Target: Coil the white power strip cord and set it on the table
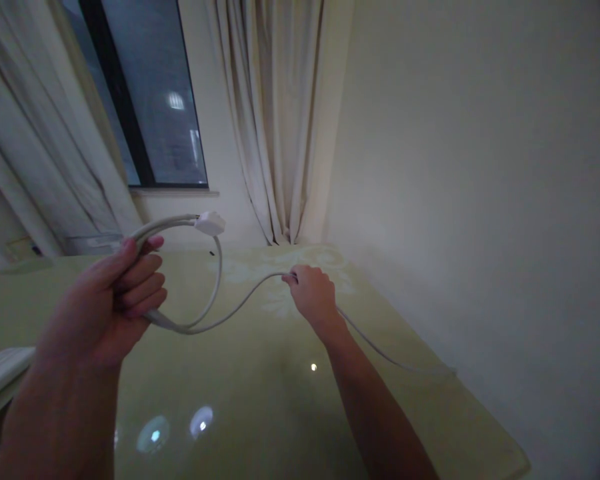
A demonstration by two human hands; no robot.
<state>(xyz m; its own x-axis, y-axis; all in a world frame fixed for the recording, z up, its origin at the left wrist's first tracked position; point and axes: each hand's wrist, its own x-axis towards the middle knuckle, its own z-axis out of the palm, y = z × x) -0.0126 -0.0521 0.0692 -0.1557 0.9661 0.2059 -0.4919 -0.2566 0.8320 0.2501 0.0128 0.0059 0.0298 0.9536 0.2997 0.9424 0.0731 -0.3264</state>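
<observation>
A pale grey-white cable [217, 280] hangs in loops from my left hand [125, 287], whose fingers are wrapped round the coil. At the top of the loops a white plug [210, 223] sticks out, to the right of my left fingertips. From the coil one strand runs right to my right hand [313, 293], which pinches it between thumb and fingers. Beyond my right hand the strand trails down to the right over the table, where its far end is faint and hard to make out.
The glossy yellow-green table [260, 387] lies beneath both hands, with a wall [480, 200] along its right edge. Curtains [275, 120] and a window [155, 87] stand behind. A white object [5, 370] lies at the left edge, partly cut off.
</observation>
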